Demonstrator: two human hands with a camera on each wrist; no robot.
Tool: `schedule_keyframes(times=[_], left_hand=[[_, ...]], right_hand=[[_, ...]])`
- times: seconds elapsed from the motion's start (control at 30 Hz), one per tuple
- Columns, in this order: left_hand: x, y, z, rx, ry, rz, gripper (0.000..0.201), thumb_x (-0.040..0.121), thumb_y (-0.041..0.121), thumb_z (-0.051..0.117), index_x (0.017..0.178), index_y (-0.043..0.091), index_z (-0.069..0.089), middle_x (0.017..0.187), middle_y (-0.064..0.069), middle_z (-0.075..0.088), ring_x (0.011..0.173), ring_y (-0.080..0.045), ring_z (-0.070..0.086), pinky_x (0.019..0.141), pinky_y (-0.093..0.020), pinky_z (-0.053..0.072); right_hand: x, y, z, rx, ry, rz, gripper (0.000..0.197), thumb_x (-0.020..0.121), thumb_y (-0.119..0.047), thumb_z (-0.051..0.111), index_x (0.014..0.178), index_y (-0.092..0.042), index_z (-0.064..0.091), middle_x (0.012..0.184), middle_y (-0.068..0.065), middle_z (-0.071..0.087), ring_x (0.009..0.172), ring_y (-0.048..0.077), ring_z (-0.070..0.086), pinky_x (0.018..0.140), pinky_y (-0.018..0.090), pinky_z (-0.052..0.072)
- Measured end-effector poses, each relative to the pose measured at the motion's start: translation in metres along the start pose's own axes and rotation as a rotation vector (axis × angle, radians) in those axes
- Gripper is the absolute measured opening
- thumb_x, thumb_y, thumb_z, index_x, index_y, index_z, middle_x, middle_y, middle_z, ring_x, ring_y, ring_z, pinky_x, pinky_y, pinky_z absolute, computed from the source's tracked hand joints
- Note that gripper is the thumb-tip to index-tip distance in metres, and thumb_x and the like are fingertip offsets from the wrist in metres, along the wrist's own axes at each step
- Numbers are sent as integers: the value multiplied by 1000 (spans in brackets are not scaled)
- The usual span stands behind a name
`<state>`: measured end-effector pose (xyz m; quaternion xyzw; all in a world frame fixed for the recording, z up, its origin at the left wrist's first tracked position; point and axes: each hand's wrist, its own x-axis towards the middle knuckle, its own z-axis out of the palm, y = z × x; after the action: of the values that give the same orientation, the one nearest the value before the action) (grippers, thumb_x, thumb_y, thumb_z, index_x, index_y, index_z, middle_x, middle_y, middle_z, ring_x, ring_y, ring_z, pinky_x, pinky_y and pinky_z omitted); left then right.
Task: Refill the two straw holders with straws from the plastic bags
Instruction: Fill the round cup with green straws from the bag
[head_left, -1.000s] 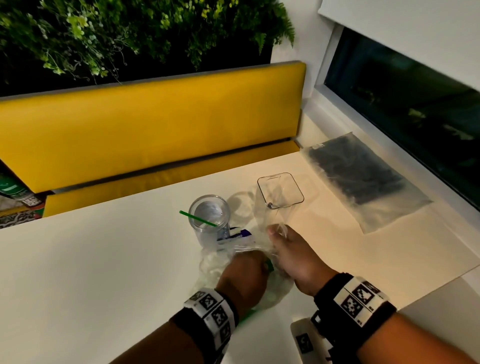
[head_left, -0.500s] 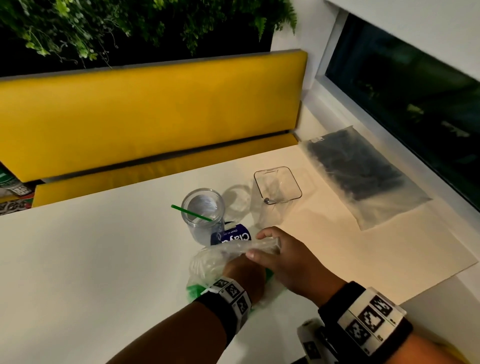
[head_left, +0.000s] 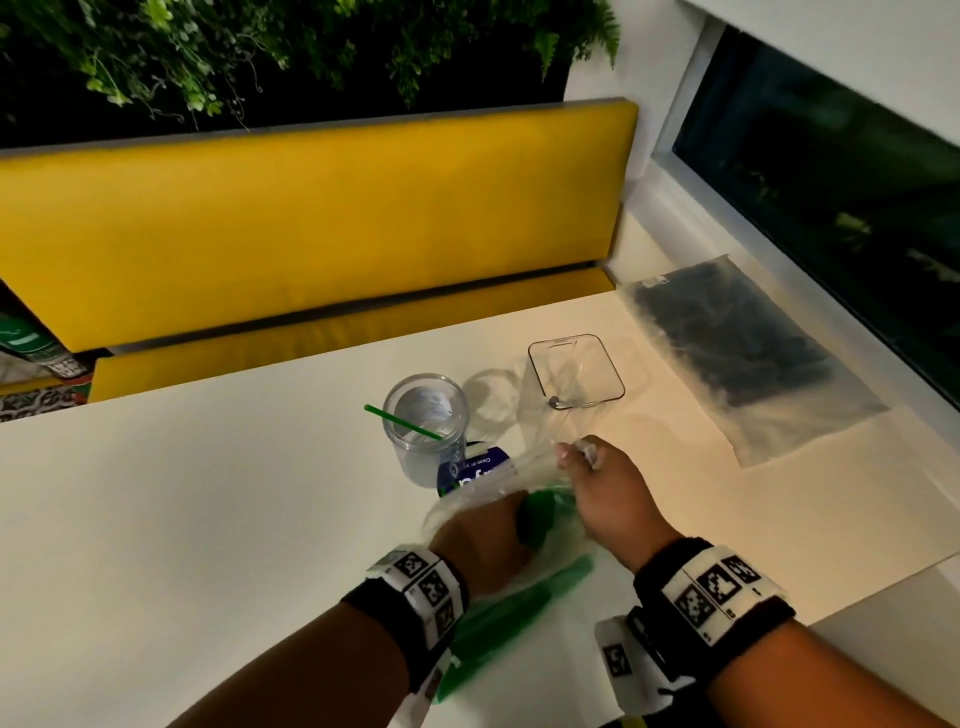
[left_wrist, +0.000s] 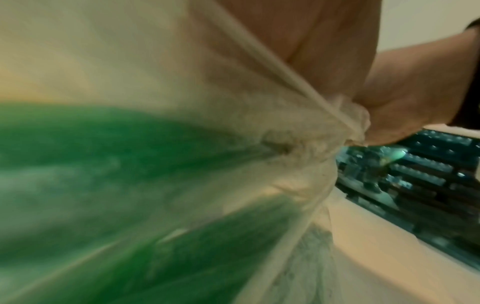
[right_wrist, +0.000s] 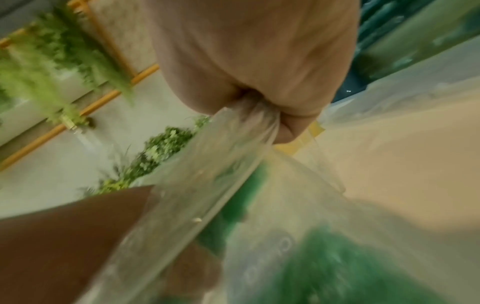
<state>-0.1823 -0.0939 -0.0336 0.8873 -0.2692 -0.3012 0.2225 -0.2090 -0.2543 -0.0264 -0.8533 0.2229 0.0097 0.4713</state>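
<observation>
Lifting bag of green straws (head_left: 519, 613) higher, right hand (head_left: 605, 488) pinching

green straws (head_left: 540, 512) in a clear bag (head_left: 488, 483), black straws (head_left: 727, 338), yellow bench (head_left: 311, 228), cream tabletop (head_left: 182, 519).

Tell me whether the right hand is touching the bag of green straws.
Touching. The right wrist view shows the right hand pinching the gathered edge of the bag of green straws between thumb and fingers.

Thin crinkled clear plastic bag (head_left: 498, 483), glossy clear plastic holders (head_left: 426, 431), smooth matt table (head_left: 208, 493), matt yellow upholstery (head_left: 311, 223)
</observation>
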Motion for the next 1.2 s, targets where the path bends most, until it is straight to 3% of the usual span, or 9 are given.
schedule_keyframes(times=[0.13, 0.3, 0.37, 0.47, 0.57, 0.67, 0.83, 0.93, 1.2], left_hand=[[-7, -3, -15, -117, -9, 20, 18, 88, 27, 57, 104, 23, 63, 97, 2, 68, 89, -20, 64, 82, -32, 53], [-11, 10, -29, -168, -81, 29, 39, 96, 11, 51, 135, 3, 52, 135, -18, 57, 124, -31, 54, 100, -35, 41], [-18, 11, -35, -111, -99, 86, 28, 95, 12, 51, 118, 1, 62, 117, -20, 65, 108, -34, 61, 92, -39, 47], [-27, 5, -40, -196, -59, 144, 8, 81, 23, 63, 87, 19, 64, 86, -4, 68, 81, -22, 63, 80, -42, 54], [-47, 17, -51, -550, 76, 241, 22, 76, 14, 72, 76, 31, 58, 73, 11, 59, 70, -9, 56, 70, -32, 53], [-73, 37, -91, -820, 271, 355, 17, 83, 2, 73, 86, 17, 65, 75, 1, 63, 70, -13, 62, 69, -32, 56], [-70, 16, -181, -1171, 925, 455, 13, 83, 8, 68, 80, 21, 67, 75, -6, 66, 76, -28, 63, 71, -39, 54], [-38, -11, -182, -1237, 1039, 304, 8, 85, 3, 69, 89, 6, 62, 72, -3, 66, 70, -21, 62, 67, -35, 52], [12, -49, -129, -967, 890, -123, 18, 80, 21, 81, 90, 19, 66, 83, -7, 68, 72, -19, 64, 75, -46, 59]], right_hand=[[-7, -13, 4, 122, -24, 25, 28, 99, -40, 50, 94, -18, 67, 86, 7, 72, 82, 27, 67, 69, 28, 45], [-19, -36, 10, 315, -227, -42, 29, 77, -35, 79, 91, -13, 67, 80, -12, 75, 74, 2, 68, 68, 15, 50], [-15, -34, 5, 328, -224, -31, 35, 79, -35, 78, 95, -7, 65, 75, 0, 72, 62, 18, 66, 59, 27, 50], [-7, -19, 1, 413, -102, 99, 28, 87, -34, 72, 91, -10, 59, 51, -1, 50, 39, 14, 41, 43, 24, 34], [-6, -9, 5, 315, 37, 116, 26, 89, -30, 69, 76, -14, 53, 57, -2, 50, 50, 13, 44, 55, 31, 38], [-12, -5, 11, 245, 0, 125, 29, 91, -24, 66, 71, -16, 46, 61, 2, 44, 58, 16, 42, 58, 33, 36], [-22, -11, 6, 217, -56, 147, 22, 93, -30, 64, 88, -9, 59, 76, 4, 61, 68, 16, 55, 57, 28, 41], [-27, -14, 2, 210, -60, 151, 22, 93, -30, 64, 90, -9, 59, 81, 4, 63, 73, 18, 58, 58, 27, 41], [-27, -6, 2, 234, -46, 150, 23, 91, -28, 66, 79, -12, 55, 64, -3, 51, 58, 13, 49, 54, 26, 38]])
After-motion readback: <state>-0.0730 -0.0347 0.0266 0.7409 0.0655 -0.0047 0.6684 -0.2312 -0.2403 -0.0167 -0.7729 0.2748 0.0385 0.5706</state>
